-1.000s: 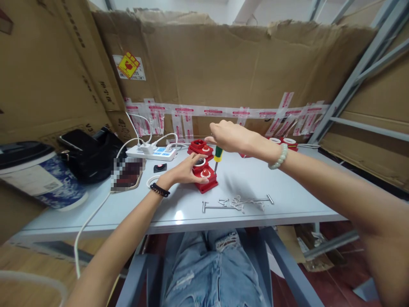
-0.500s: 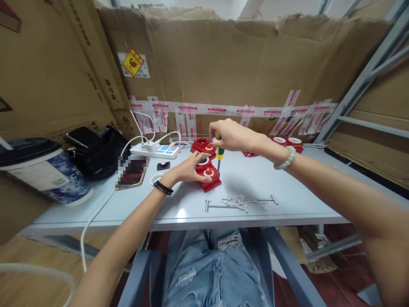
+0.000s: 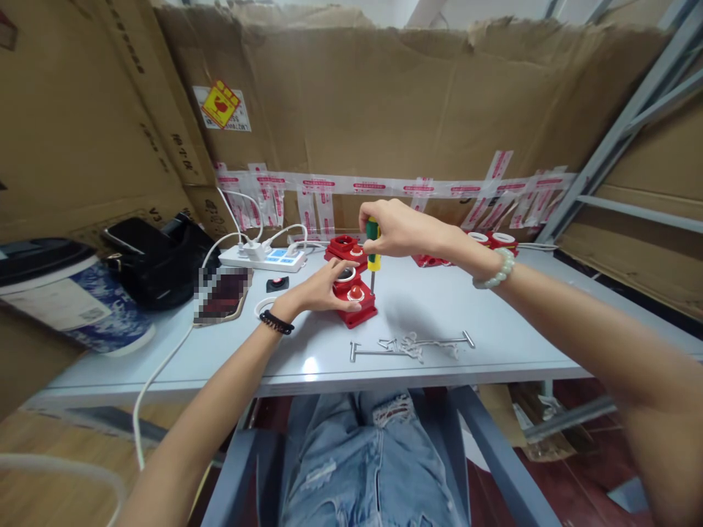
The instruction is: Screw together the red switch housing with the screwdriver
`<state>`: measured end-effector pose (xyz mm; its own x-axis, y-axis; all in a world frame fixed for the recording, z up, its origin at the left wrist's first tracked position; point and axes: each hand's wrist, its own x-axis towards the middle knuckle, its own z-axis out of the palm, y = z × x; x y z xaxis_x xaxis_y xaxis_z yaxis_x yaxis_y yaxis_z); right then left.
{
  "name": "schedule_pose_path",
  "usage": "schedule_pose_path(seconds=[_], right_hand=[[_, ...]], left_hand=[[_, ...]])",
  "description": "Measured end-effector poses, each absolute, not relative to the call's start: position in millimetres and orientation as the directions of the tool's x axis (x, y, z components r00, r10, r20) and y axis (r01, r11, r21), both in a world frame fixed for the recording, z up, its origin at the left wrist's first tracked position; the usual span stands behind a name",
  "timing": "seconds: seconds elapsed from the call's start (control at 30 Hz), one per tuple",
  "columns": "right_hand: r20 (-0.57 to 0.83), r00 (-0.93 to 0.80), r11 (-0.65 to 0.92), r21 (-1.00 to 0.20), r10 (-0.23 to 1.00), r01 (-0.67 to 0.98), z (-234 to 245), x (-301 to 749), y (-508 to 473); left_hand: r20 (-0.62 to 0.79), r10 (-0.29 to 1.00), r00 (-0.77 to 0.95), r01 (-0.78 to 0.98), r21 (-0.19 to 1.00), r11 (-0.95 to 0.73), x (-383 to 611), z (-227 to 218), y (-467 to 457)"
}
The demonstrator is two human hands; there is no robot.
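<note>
My right hand [image 3: 400, 227] is closed around the green-and-yellow handle of a screwdriver [image 3: 374, 258]. The shaft points down, with its tip at the right edge of a red plastic housing [image 3: 361, 317]. This housing has a white ring and a round red knob on top. Gripping it from the left is my left hand [image 3: 320, 288], thumb along the near side and fingers over the far part. Just behind stands another red housing [image 3: 345, 244] with a square opening. Whether a screw sits under the tip is hidden.
Metal T-shaped rods [image 3: 384, 354] and small pieces lie near the front edge. A power strip [image 3: 263, 258], a phone [image 3: 223, 295], a small black part [image 3: 277, 284] and a large cup [image 3: 71, 300] stand left. More red parts [image 3: 431, 260] lie back right. Cardboard [image 3: 351, 102] walls the back.
The right hand has shifted slightly on the screwdriver, and more of the green handle shows. The left hand keeps its hold on the red housing. The whole view has moved a little.
</note>
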<state>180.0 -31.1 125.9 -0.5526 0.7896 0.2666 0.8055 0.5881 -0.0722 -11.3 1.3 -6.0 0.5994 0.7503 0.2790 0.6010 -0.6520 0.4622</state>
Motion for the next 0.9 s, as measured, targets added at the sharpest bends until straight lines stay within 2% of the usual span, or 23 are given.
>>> schedule_pose_path(seconds=[0.13,0.3,0.37,0.53,0.6,0.73,0.8,0.9], right_hand=[[0.351,-0.497,0.529,0.006,0.793,0.849,121,182,-27],[0.296,-0.561,0.614,-0.125,0.773,0.780,124,187,-29],[0.316,-0.547,0.609,-0.145,0.775,0.780,123,187,-30],[0.382,-0.409,0.460,-0.049,0.829,0.887,117,186,-28],[0.354,-0.412,0.454,-0.041,0.840,0.890,119,187,-28],[0.246,-0.536,0.572,-0.101,0.807,0.814,130,190,-33],[0.205,-0.553,0.580,-0.110,0.808,0.807,132,191,-35],[0.245,-0.515,0.543,-0.057,0.821,0.838,129,189,-34]], left_hand=[[0.275,0.745,0.607,0.598,0.459,-0.657,-11,-6,2],[0.269,0.749,0.606,0.596,0.469,-0.651,-11,-7,2],[0.284,0.745,0.604,0.590,0.468,-0.658,-11,-7,2],[0.277,0.742,0.610,0.598,0.454,-0.661,-11,-7,3],[0.259,0.750,0.609,0.609,0.453,-0.651,-12,-7,4],[0.248,0.753,0.609,0.612,0.457,-0.645,-12,-8,4],[0.257,0.749,0.611,0.603,0.462,-0.650,-12,-8,4],[0.275,0.746,0.607,0.597,0.462,-0.656,-11,-8,4]])
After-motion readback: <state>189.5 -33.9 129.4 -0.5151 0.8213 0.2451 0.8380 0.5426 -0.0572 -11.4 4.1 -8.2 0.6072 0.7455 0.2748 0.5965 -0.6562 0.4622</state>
